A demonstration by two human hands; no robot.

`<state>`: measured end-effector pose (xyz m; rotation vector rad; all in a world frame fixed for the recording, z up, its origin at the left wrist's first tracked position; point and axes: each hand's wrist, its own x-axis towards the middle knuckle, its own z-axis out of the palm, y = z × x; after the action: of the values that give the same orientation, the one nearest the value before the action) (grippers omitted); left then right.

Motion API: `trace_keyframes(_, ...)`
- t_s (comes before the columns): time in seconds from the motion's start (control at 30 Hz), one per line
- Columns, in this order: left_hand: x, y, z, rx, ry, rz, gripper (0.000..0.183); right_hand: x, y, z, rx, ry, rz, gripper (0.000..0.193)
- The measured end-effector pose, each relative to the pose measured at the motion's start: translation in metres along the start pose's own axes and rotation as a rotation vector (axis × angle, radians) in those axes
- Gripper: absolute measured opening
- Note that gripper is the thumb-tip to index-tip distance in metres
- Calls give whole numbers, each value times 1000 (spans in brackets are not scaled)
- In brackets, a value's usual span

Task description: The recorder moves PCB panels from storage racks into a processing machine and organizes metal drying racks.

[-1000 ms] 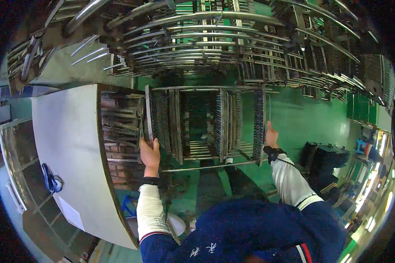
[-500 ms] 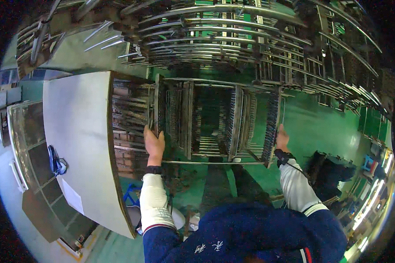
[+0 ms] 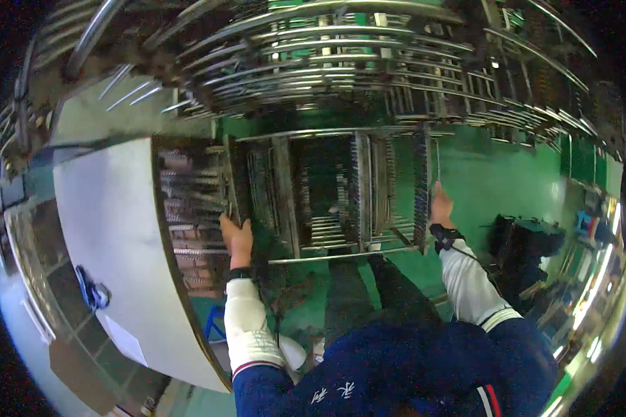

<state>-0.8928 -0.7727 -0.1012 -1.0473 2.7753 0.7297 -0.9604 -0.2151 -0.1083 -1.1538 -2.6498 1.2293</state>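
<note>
A tall metal rack (image 3: 283,198) stands in front of me, with slotted uprights, toothed inner rows and shiny cross rods. My left hand (image 3: 237,240) is closed on the rack's left side frame, thumb toward the inside. On the opposite side, my right hand (image 3: 441,208) is closed around the thin bar along the right upright (image 3: 422,187). Most fingertips of both hands are hidden. A dark band circles each wrist. Both arms reach forward, spread about as wide as the rack.
Close on the left stands a white-topped table (image 3: 111,243) with a dark cable bundle (image 3: 92,286) and a paper sheet (image 3: 126,338). Stacked brown pieces (image 3: 191,257) sit between it and the rack. More metal racks (image 3: 341,59) crowd the far side. A black heap (image 3: 525,250) lies right on the green floor.
The rack and both hands sit slightly further left in view, and the table has shifted left and downward. Both hands keep their hold on the rack. The picture is more blurred.
</note>
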Motion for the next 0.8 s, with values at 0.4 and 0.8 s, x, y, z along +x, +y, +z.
trace_keyframes(0.4, -3, 18, 4, -78, -45, 137, 74, 78, 144, 19, -702, -263, -318, 33)
trace_keyframes(0.8, 11, -3, 7, 25, -26, 54, 75, 65, 122, 18, -757, -182, -618, 39)
